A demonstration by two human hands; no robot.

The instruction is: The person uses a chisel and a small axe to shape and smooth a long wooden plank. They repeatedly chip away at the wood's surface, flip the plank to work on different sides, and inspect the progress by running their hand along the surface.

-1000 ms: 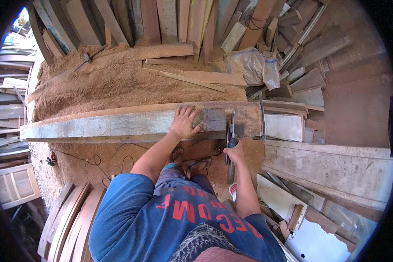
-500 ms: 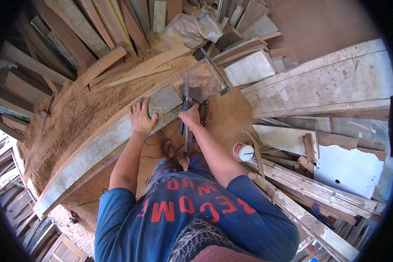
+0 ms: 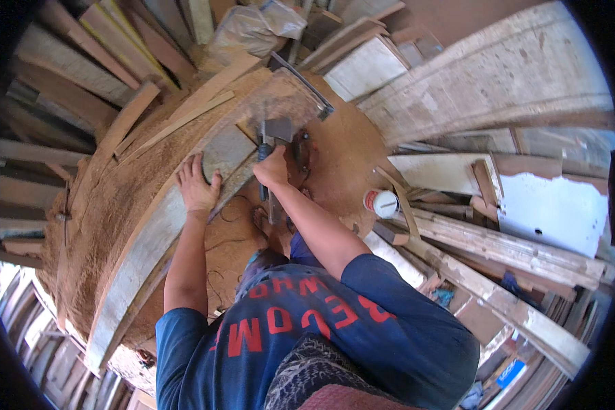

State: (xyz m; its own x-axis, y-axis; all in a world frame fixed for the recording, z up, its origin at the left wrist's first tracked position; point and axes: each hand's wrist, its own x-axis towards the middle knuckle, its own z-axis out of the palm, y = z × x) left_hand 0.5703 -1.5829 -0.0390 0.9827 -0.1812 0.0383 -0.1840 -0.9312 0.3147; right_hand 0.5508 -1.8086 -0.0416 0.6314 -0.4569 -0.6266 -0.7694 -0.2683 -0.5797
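My left hand [image 3: 197,183] lies flat with spread fingers on the pale face of a long wooden board [image 3: 140,244], near its middle. Closer to the board's far end, my right hand [image 3: 272,167] is closed around a dark tool with a ribbed black grip [image 3: 263,152]. A square grey metal piece [image 3: 279,128] sits at the tool's upper end, and a narrow bar [image 3: 273,209] extends below my hand. The tool is beside the board's right edge; I cannot tell its exact kind or whether it touches. A dark metal bar [image 3: 297,80] crosses the board's far end.
Sawdust [image 3: 133,198] is heaped left of the board, with a thin wooden strip [image 3: 178,130] lying on it. Stacked planks [image 3: 75,68] stand at the far left. A white tub [image 3: 383,203] stands on the right beside piled timber [image 3: 485,239]. A cable runs over the floor below the board.
The whole view has shifted and turned slightly, so the board and hands appear further left. Both hands keep about the same places along the board; the right still grips the tool.
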